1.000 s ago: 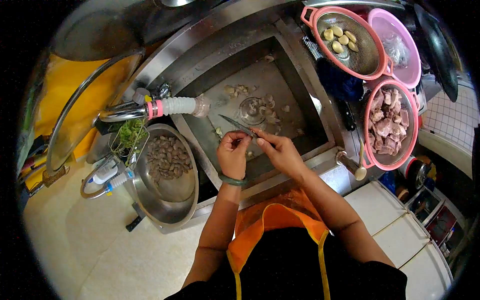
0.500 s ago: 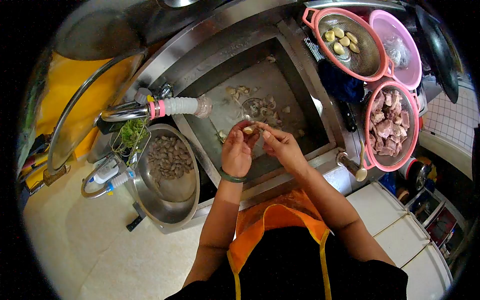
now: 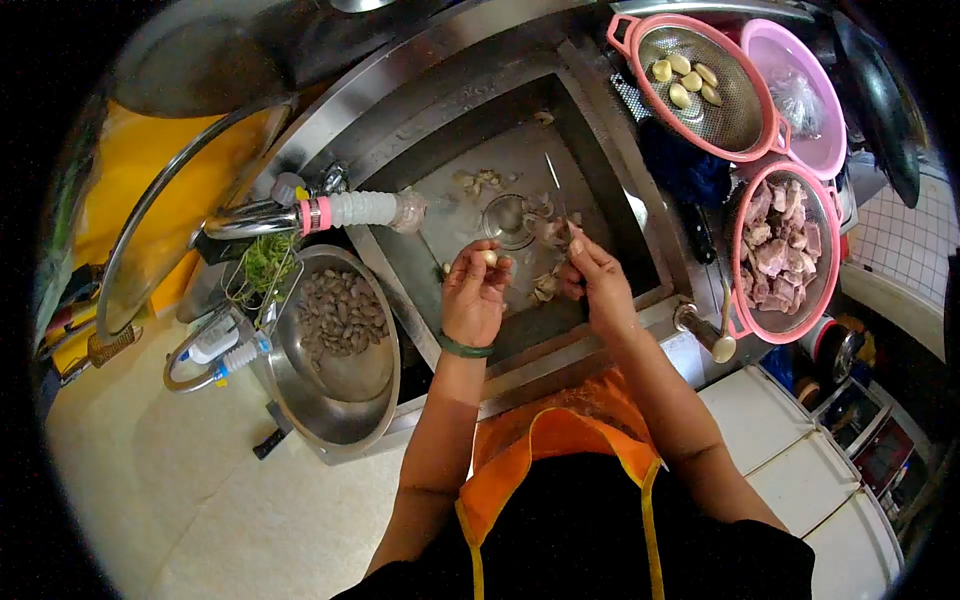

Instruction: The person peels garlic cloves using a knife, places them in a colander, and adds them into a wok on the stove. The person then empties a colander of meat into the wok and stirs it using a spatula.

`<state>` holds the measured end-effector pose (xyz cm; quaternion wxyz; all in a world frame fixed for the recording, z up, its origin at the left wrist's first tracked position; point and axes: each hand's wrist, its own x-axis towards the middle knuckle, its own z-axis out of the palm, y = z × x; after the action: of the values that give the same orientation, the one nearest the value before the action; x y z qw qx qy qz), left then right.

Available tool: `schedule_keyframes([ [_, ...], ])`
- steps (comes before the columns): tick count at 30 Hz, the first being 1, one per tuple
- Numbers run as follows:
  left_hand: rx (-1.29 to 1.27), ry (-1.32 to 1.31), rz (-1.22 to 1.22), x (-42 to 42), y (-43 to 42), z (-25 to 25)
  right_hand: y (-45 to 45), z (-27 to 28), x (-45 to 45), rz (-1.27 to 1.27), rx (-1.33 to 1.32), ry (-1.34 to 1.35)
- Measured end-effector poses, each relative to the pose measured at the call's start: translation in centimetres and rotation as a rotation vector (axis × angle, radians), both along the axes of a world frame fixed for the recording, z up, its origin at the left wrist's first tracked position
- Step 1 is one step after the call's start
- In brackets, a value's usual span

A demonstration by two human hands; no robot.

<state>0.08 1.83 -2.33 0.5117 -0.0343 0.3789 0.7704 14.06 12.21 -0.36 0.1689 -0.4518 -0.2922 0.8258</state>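
Note:
Over the near left part of the steel sink (image 3: 440, 160), my left hand (image 3: 474, 300) holds a pale garlic clove (image 3: 489, 258) at its fingertips. To its right, my right hand (image 3: 602, 285) is closed around a small knife (image 3: 554, 176), whose blade points away toward the back of the sink. Bits of skin hang near the knife. Below the hands, garlic skins (image 3: 480, 181) lie scattered around the drain (image 3: 508, 221). A pink-rimmed strainer (image 3: 735, 125) at the upper right holds several peeled cloves (image 3: 681, 95).
The faucet (image 3: 250, 222) with a ribbed hose reaches over the sink's left side. A steel basin (image 3: 345, 415) of brown shellfish-like pieces stands left. Right are a pink strainer of raw meat (image 3: 778, 250), a pink bowl (image 3: 826, 150) and a black-handled knife (image 3: 700, 236).
My hands, together over the sink before, have moved apart. The right one has shifted right with the knife, while the clove stays in my left hand and now looks whiter.

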Motion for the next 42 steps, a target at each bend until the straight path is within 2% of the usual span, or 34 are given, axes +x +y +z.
schedule_keyframes([
  [2,-0.035,0.043,-0.032,0.0,-0.2,0.0,0.6,0.1,0.2,0.046,0.083,-0.051],
  [5,-0.119,0.071,-0.047,0.4,0.3,1.1,0.3,1.3,0.1,0.181,0.053,0.022],
  [8,-0.15,0.136,-0.06,0.5,0.2,1.0,-0.6,2.1,-0.3,0.392,0.241,-0.034],
  [14,-0.077,0.137,-0.071,0.3,-0.1,0.0,-1.5,1.8,-1.3,0.414,0.258,0.083],
  [17,-0.188,0.214,-0.035,0.3,0.1,0.6,-1.2,1.8,-1.8,0.451,0.29,0.029],
  [23,-0.368,0.663,-0.029,-1.1,0.7,0.3,-0.7,1.1,-3.7,0.46,0.194,0.041],
  [26,-0.473,0.741,-0.038,-2.3,1.4,1.9,-0.7,0.6,-4.8,0.444,0.138,0.106],
  [30,-0.442,1.003,-0.054,-3.9,1.0,1.3,-0.6,0.4,-5.7,0.424,0.035,0.206],
  [36,-0.451,1.215,-0.015,-4.5,0.8,1.0,-0.4,0.4,-6.3,0.429,-0.019,0.224],
  [42,-0.498,1.066,-0.017,-5.2,0.6,0.3,-1.2,-0.8,-7.4,0.38,0.086,0.143],
])
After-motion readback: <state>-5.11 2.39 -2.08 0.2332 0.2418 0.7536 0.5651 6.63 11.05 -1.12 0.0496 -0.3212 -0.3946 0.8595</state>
